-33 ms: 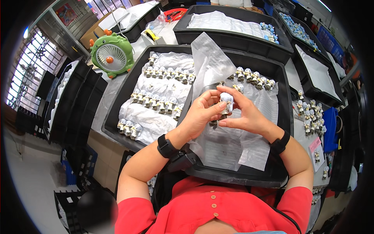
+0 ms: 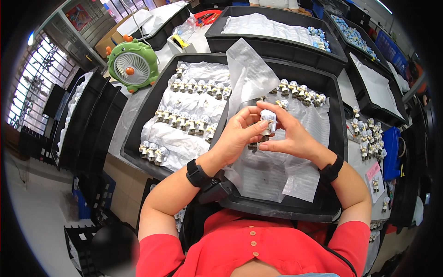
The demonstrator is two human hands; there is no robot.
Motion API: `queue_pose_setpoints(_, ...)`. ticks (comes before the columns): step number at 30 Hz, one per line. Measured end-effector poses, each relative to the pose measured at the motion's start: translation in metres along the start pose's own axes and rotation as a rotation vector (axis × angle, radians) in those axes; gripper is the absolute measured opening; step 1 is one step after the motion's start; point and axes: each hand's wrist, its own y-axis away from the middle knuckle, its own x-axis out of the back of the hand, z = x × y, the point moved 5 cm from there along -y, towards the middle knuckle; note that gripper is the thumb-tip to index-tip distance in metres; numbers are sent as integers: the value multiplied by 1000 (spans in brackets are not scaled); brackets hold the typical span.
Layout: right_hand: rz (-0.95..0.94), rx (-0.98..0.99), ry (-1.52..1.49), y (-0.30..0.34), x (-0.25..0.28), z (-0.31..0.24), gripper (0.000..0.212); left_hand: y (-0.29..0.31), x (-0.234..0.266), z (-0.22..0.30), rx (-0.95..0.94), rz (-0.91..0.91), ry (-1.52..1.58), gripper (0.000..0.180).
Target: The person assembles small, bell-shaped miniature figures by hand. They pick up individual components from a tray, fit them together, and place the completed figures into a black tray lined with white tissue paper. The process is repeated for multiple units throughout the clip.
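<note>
A small figurine with pale blue-white hair, a white body and a dark base is held upright between my two hands. My left hand pinches it from the left, the thumb lying across its front. From the right, my right hand curls around it, fingertips at its head and thumb near its base. Below them lies the right black tray, lined with translucent foam sheet. Similar figurines stand along that tray's far side; a few are partly hidden behind my hands.
At left, a black tray holds rows of figurines on white sheeting. A loose foam sheet rises between the trays. Several figurines cluster on the table at right, beside a blue bin. A green fan stands back left; another black tray lies beyond.
</note>
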Motion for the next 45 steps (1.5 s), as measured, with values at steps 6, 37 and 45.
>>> queue_pose_setpoints(6,-2,0,-7,0,-1,2,80,-1,0,-2,-3,12,18,37)
queue_pose_setpoints(37,24,67,83,0,-1,-2,84,1,-1,-1,38,-7,50,35)
queue_pose_setpoints(45,29,69,68,0,-1,0,84,-1,0,-2,2,4,56,39)
